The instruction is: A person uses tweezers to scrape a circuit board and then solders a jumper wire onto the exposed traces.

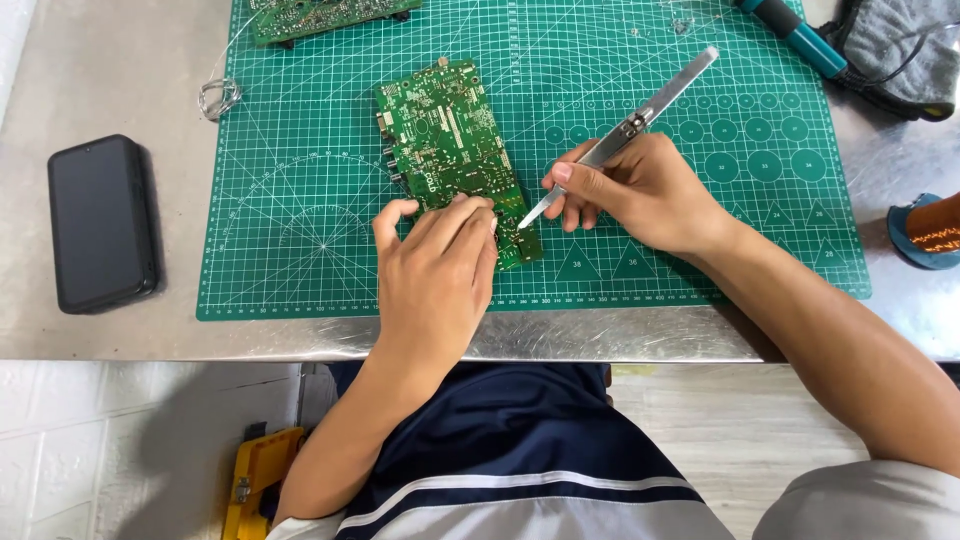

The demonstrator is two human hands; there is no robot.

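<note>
A green circuit board (450, 140) lies lengthwise on a green cutting mat (300, 220). My left hand (435, 270) rests flat on the board's near end, fingers pressing it down. My right hand (640, 195) holds metal tweezers (630, 125) like a pen. Their tip touches the board's near right edge, just right of my left fingertips.
A black phone (100, 222) lies on the steel table at the left. A second circuit board (320, 17) sits at the mat's far edge, a coil of solder wire (220, 97) beside it. A teal-handled tool (800, 35), grey cloth (905, 50) and a wire spool (930, 232) are at the right.
</note>
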